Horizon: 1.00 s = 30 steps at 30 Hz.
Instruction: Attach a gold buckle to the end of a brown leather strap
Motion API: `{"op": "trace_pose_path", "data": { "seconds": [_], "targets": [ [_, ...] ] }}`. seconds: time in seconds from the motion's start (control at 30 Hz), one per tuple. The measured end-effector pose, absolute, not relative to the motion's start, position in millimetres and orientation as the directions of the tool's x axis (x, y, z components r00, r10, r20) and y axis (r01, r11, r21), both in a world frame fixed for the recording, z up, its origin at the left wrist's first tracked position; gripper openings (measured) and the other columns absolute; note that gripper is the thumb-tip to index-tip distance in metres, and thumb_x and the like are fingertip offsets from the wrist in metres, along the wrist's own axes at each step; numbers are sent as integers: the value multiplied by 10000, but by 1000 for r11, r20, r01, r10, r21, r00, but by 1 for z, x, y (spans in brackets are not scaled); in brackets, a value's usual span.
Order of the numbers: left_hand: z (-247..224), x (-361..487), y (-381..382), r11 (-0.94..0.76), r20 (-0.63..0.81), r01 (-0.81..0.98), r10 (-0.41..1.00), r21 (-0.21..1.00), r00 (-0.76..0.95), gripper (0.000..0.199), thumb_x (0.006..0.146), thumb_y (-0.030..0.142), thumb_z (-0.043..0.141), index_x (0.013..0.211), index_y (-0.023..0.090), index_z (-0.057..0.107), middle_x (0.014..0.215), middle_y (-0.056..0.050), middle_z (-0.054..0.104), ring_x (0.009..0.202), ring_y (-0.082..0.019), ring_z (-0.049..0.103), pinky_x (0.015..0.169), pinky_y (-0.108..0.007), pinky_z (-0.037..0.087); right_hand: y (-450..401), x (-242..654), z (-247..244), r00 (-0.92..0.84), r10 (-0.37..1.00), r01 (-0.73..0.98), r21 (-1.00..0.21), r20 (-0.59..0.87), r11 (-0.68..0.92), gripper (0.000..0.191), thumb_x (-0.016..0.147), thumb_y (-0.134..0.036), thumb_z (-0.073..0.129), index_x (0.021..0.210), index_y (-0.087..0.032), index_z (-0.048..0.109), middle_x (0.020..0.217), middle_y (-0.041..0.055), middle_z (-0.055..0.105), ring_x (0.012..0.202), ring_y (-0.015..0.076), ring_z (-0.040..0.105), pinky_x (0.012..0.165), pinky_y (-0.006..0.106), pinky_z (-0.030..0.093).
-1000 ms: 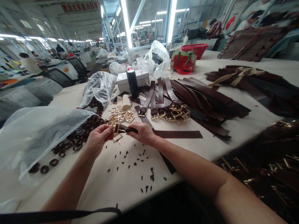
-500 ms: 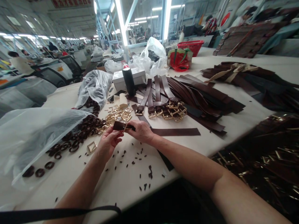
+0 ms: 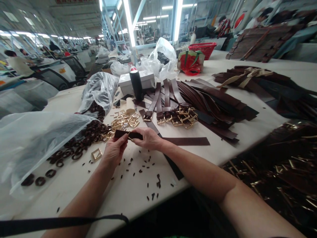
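Observation:
Between my hands is a dark brown leather belt strap (image 3: pixel 135 135) with a gold buckle (image 3: pixel 129 134) around it. My left hand (image 3: pixel 115 147) pinches the strap's short end, thumb on top. On the other side of the buckle, my right hand (image 3: pixel 149 138) grips the strap, its fingers partly hidden. A flat brown length of strap (image 3: pixel 187 141) extends to the right past my right wrist. Just beyond my hands lies a heap of loose gold buckles (image 3: pixel 123 120). One single buckle (image 3: pixel 96 154) rests left of my left hand.
Brown leather loops (image 3: pixel 76 140) spill from a clear plastic bag (image 3: pixel 44 142) on the left. Small dark bits (image 3: pixel 141 171) dot the tabletop near me. Straps with buckles (image 3: pixel 184 115) and stacked straps (image 3: pixel 213 102) lie beyond. A black bottle (image 3: pixel 136 85) stands by a white box (image 3: pixel 148 80).
The short strap end and buckle have shifted slightly left and flattened between my hands. My left fingers, earlier spread below the strap, are now closed on it. The camera view has moved a little.

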State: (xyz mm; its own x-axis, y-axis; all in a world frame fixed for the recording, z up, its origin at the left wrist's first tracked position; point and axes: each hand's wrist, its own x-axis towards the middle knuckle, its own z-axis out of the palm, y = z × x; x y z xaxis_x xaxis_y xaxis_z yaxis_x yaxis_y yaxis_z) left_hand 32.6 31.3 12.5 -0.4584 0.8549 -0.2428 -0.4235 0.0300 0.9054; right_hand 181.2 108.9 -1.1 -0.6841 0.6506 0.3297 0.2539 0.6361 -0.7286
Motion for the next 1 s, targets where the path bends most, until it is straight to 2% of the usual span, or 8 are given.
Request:
{"op": "trace_pose_path", "data": {
  "seconds": [0.1, 0.23, 0.33, 0.53, 0.73, 0.83, 0.93, 1.0],
  "targets": [
    [15, 28, 31, 22, -243, -462, 872, 886, -424, 482, 322, 227, 982, 682, 132, 676, 614, 35, 621, 476, -26, 492, 417, -109, 378, 112, 186, 6, -740, 619, 150, -832, 265, 535, 199, 851, -115, 603, 1016, -136, 712, 791, -10, 665, 708, 105, 572, 669, 208, 416],
    [16, 27, 29, 28, -236, -469, 890, 883, -391, 467, 330, 221, 988, 676, 126, 688, 613, 19, 644, 480, -33, 518, 442, -107, 433, 112, 189, 10, -756, 614, 132, -864, 229, 486, 156, 828, -75, 599, 916, -123, 717, 677, -41, 622, 629, 79, 535, 607, 184, 388],
    [15, 29, 27, 55, -250, -473, 898, 879, -361, 474, 325, 234, 993, 679, 119, 701, 611, 13, 647, 483, -32, 518, 449, -106, 443, 111, 188, 9, -794, 569, 74, -896, 212, 437, 87, 872, -163, 620, 855, -117, 692, 638, -43, 607, 581, 68, 528, 568, 174, 381],
    [10, 35, 27, 65, -252, -471, 904, 880, -346, 474, 339, 264, 994, 690, 134, 703, 635, 11, 652, 519, -39, 527, 476, -108, 452, 111, 186, 3, -797, 565, 67, -899, 213, 432, 192, 912, -268, 648, 782, -126, 647, 601, -44, 592, 534, 56, 519, 546, 163, 385],
    [5, 36, 23, 53, -205, -444, 931, 894, -302, 378, 484, 251, 922, 773, 146, 703, 716, -5, 676, 579, -64, 571, 545, -147, 483, 108, 186, 5, -783, 608, 130, -921, 132, 367, 290, 936, -356, 635, 743, -141, 611, 579, -54, 569, 469, 50, 502, 481, 166, 345],
    [4, 35, 22, 56, -175, -396, 946, 917, -273, 372, 536, 295, 889, 813, 142, 695, 689, -6, 655, 561, -78, 563, 502, -165, 451, 107, 185, 6, -745, 641, 220, -841, 181, 494, 302, 919, -332, 663, 690, -147, 595, 561, -60, 544, 472, 45, 470, 496, 180, 311],
    [3, 37, 24, 56, -176, -339, 926, 939, -333, 374, 543, 331, 900, 756, 137, 662, 594, 22, 590, 500, -61, 506, 442, -151, 377, 105, 183, 4, -697, 653, 324, -683, 295, 654, 314, 883, -308, 709, 643, -148, 584, 566, -55, 509, 531, 54, 430, 537, 206, 272],
    [4, 38, 27, 27, -174, -354, 905, 935, -389, 388, 519, 318, 917, 724, 137, 642, 584, 36, 572, 479, -44, 475, 431, -143, 362, 105, 183, 2, -688, 647, 326, -658, 328, 679, 282, 881, -311, 709, 675, -151, 601, 600, -48, 519, 567, 62, 434, 557, 212, 273]
  ]
}}
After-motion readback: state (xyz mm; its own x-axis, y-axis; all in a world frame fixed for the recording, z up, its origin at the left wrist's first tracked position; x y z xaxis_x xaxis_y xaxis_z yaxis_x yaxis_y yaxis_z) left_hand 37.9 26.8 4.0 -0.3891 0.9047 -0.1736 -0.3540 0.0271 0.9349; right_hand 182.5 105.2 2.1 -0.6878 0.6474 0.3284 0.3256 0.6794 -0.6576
